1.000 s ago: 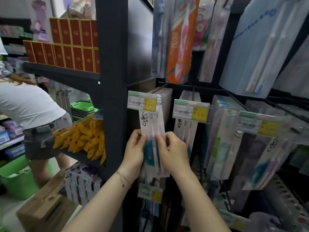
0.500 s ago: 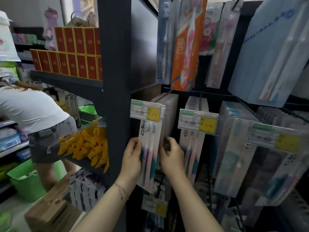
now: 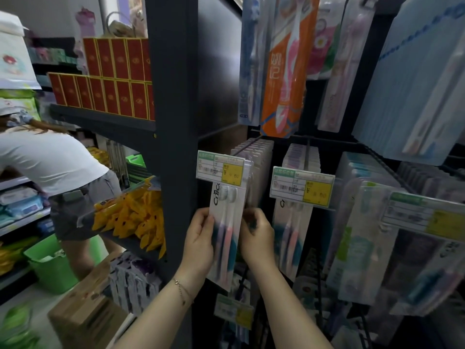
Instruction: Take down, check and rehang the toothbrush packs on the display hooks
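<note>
A toothbrush pack (image 3: 226,233) is held upright by its two long edges, the left hand (image 3: 198,244) in a closed grip on one edge and the right hand (image 3: 256,238) on the other, just below the price tag (image 3: 221,168) at the hook front

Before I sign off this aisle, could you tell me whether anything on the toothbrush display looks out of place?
Only the front toothbrush pack, tilted between the left hand and right hand, its top hidden behind the price tag.
</note>
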`<state>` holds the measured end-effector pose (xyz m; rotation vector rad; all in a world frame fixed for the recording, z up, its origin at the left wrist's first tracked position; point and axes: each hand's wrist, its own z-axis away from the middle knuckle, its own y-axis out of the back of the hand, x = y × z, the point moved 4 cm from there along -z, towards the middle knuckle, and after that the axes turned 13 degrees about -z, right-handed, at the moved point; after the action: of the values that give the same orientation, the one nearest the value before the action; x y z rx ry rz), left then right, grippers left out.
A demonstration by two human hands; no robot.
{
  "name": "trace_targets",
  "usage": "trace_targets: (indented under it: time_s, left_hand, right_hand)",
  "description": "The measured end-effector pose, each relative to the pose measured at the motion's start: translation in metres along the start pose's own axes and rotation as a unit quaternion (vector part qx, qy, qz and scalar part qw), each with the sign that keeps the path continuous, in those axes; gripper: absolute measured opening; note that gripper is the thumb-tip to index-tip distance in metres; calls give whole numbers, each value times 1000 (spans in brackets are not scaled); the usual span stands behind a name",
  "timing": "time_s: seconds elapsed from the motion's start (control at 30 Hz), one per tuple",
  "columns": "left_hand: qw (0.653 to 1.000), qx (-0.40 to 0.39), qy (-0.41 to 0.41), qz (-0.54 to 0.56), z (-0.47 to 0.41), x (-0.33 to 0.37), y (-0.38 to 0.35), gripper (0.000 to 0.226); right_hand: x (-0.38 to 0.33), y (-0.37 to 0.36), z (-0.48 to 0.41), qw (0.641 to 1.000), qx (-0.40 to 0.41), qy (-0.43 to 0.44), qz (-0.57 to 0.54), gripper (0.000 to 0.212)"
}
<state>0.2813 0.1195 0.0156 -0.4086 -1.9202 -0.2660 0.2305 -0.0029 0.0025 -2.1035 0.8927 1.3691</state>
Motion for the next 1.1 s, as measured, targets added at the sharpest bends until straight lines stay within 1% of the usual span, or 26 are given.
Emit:
trace_targets:
  time_s: [0.07,0.17,0.27,0.37,0.5,0.6,0.67,0.83,0.9,0.97,1.1]
  left_hand:
    - [1000,5,1,-7,0,0,1,23]
    - [1000,12,0,-16,0,0,4,24]
    - [1000,11,4,-19,1,1,4,24]
    - [1000,11,10,-19,3,2,4,24]
    - [999,17,17,-24,4,3,4,23]
    - [999,17,22,-21,6,5,4,23]
    - [999,17,21,-21,7,6,3,22]
    - [999,21,12,-26,6,7,3,22]
    - [999,24,12,-26,6,7,3,22]
    - [999,25,12,-30,7,6,3,22]
    - [999,25,11,-35,6,5,3,23]
  right_hand:
    - [-3,2,0,1000,13,2,3,3]
    - [-7,4,2,998,40,38,-6,5]
    - [-9,3,3,997,39,71,5,6]
    - [-10,4,2,995,46,78,30,5]
    - [-16,6,4,992,51,98,61,10]
    - [-16,8,9,992,55,99,60,12]
    - [-16,8,13,993,44,94,49,13]
    - [-35,11,17,989,37,142,22,8]
    - [-41,14,15,990,33,136,27,14]
    - [-46,16,15,991,19,124,43,18]
    - [-50,12,16,989,-34,92,113,21]
